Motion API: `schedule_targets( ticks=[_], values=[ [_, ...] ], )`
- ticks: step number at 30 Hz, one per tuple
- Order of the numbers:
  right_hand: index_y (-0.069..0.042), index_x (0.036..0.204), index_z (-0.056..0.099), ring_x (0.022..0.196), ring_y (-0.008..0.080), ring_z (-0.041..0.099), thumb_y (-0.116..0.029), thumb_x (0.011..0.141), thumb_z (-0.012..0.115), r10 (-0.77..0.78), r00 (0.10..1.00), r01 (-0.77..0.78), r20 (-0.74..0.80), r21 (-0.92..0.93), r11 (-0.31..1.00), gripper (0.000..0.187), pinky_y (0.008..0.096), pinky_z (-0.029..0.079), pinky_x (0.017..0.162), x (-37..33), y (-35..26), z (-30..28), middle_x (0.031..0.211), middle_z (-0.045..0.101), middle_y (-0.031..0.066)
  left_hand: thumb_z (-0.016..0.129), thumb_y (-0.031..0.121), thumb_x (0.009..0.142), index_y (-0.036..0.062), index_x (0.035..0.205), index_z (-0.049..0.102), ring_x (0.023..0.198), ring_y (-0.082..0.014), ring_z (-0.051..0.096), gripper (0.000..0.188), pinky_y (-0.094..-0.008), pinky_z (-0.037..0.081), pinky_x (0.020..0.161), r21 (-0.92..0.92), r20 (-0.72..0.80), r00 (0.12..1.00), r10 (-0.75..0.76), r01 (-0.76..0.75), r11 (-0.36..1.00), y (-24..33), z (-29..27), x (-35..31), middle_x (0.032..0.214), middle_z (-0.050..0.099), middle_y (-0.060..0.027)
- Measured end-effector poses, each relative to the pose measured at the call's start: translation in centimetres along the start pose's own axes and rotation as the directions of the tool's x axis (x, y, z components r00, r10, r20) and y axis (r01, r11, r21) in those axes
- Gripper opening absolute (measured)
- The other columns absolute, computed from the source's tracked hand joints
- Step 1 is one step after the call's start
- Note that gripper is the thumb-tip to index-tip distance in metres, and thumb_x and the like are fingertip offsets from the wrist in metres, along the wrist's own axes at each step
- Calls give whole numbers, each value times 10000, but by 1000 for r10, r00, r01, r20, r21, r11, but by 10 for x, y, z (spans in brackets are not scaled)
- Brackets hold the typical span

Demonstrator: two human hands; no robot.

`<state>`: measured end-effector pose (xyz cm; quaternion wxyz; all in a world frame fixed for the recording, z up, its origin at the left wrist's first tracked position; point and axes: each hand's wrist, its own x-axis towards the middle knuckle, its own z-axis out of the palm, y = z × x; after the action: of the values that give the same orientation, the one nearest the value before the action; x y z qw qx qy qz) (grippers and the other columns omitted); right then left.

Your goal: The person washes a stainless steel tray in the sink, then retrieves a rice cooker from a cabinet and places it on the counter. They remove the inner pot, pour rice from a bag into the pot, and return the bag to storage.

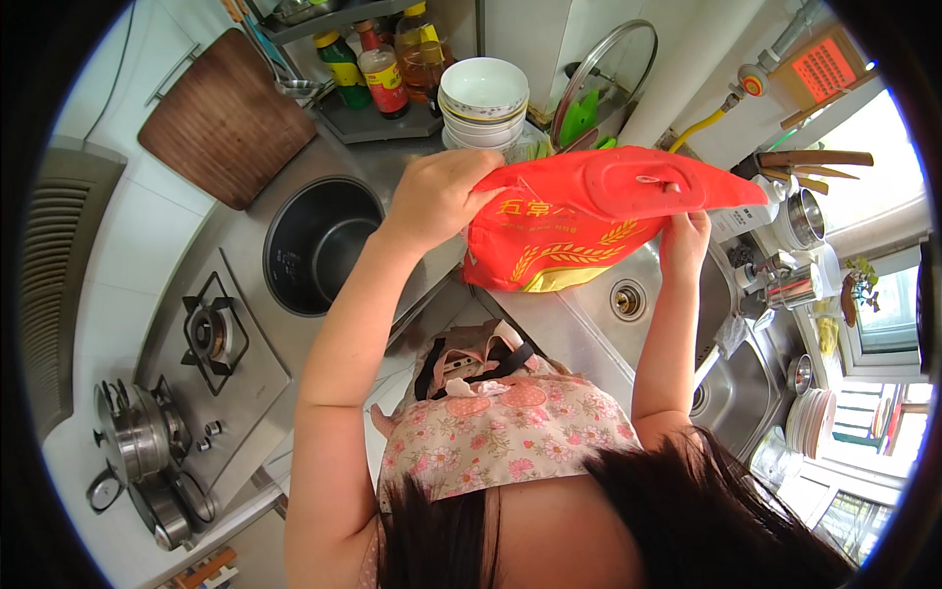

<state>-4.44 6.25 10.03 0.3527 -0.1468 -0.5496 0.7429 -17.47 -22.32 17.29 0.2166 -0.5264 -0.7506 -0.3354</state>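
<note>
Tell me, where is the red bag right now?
In the head view, the red bag is held up at centre, left hand and right hand gripping its ends, above the counter between the dark pot and the sink.

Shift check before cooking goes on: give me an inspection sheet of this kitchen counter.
Surface: steel counter with sink and gas burner.
Job's things: red bag held up in both hands; empty dark pot below left.
Clutter: stacked bowls, bottles, cutting board, glass lid, steel pots.
Grippers: left hand grips the bag's left end; right hand its right end.
Cables: yellow hose.
Surroundings: window at right, plates.
</note>
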Motion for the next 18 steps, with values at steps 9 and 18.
schedule_targets(
  ticks=[9, 18],
  values=[
    [19, 1081, 585, 953, 129, 570, -134, 897, 558, -29, 993, 31, 114, -10, 999, 241, 268, 439, 866, 0, -6, 1, 1040, 619, 70, 628, 91, 831, -12, 961, 642, 702, -91, 590, 167, -223, 468, 570, -598, 246, 826, -507, 541, 592, 20, -12, 9, 828, 648, -29],
    [14, 1060, 592, 978, 172, 577, -130, 901, 540, -80, 968, 64, 237, 77, 995, 221, 321, 441, 885, -5, -4, -18, 1068, 615, 87, 662, 45, 797, -12, 838, 613, 719, -45, 529, 86, -210, 433, 607, -639, 251, 881, -402, 462, 615, 28, -9, 9, 795, 620, -28]
  ],
)
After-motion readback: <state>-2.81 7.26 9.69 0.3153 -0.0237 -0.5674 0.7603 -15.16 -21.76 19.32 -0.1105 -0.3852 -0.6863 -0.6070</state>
